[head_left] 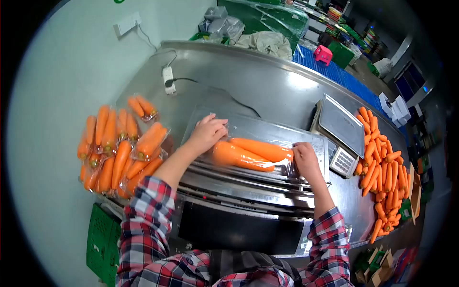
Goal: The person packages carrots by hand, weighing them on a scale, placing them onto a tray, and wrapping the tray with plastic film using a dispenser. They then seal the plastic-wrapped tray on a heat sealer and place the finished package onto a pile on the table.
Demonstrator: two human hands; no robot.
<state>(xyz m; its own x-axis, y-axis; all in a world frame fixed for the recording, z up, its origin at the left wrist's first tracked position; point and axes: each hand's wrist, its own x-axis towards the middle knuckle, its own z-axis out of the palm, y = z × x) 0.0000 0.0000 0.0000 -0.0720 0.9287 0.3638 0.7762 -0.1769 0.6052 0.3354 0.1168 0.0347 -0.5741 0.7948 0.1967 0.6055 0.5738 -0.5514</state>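
Carrots (260,149) in clear film (289,168) lie mid-bench (287,93), between my hands. Right hand (305,158) pinches film's right end; left hand (209,133) curls at left end, grip unclear. I'd pull film evenly, carrots snug together.

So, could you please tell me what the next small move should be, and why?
Probably ease the loose clear film snug at the right end: the right hand is right beside it, and slack plastic extends past the carrots.
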